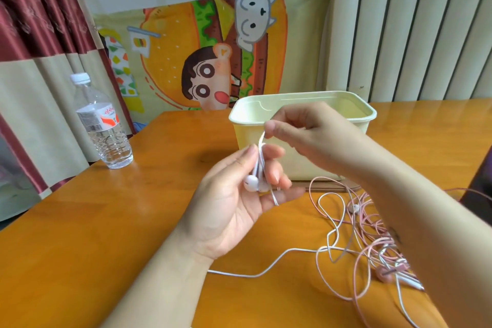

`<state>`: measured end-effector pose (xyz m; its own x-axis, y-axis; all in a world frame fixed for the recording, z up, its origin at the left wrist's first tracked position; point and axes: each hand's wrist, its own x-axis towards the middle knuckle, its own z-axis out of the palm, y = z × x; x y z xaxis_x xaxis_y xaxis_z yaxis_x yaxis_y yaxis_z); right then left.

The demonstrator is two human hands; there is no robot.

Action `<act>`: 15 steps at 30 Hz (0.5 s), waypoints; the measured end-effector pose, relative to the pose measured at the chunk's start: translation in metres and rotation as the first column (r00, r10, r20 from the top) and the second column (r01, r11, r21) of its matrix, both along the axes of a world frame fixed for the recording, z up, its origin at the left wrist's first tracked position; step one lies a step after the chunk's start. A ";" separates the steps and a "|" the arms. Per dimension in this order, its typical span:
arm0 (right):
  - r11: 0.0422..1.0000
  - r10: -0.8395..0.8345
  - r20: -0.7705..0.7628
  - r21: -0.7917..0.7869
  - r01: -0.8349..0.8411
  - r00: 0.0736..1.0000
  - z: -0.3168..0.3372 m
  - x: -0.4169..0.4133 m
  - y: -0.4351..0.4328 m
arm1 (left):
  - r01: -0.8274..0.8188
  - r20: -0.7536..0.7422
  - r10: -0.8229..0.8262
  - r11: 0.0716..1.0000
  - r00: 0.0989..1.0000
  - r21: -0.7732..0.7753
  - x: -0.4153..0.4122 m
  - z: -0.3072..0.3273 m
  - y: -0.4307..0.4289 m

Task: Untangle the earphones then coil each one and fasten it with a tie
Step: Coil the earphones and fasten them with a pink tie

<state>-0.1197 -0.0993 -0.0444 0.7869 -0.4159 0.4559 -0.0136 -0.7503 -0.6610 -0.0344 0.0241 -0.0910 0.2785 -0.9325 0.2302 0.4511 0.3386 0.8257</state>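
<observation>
White earphones (251, 183): 2 buds side by side, off the surface, gripped in left hand (226, 210). Cable runs up to right hand (306, 125) pinch; rest trails loose over surface to the right. Pink earphones (374, 224): loose tangled heap on surface, right side, white cable mixed in w/ it, pink bud near front.

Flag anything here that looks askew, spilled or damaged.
Only the pink earphone cable and white earphone cable lie tangled in a heap on the table at right. The water bottle stands upright, capped; nothing spilled.

Left hand (234, 202), right hand (311, 128) — bare
</observation>
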 end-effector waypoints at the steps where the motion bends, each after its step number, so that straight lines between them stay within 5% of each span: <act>1: 0.999 0.018 -0.036 0.030 -0.017 0.999 -0.006 0.003 -0.001 | -0.001 -0.063 -0.001 1.000 0.998 -0.024 0.001 0.003 0.001; 6: 0.988 0.126 -0.407 -0.036 -0.153 0.905 -0.022 0.011 0.014 | -0.186 -0.325 0.159 0.981 0.932 -0.055 0.017 0.012 0.004; 10: 0.977 0.120 -0.494 -0.093 -0.190 0.861 -0.018 0.010 0.028 | -0.362 -0.269 0.337 0.931 0.902 -0.049 0.030 0.007 0.002; 15: 0.956 0.012 -0.581 -0.232 -0.180 0.814 -0.012 0.004 0.038 | -0.387 -0.089 0.381 0.920 0.920 -0.056 0.028 0.001 -0.001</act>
<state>-0.1157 -0.0610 -0.0560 0.9671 -0.2543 -0.0048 -0.2413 -0.9111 -0.3343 -0.0063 0.0235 -0.0903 0.6308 -0.7324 0.2564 0.3339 0.5544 0.7623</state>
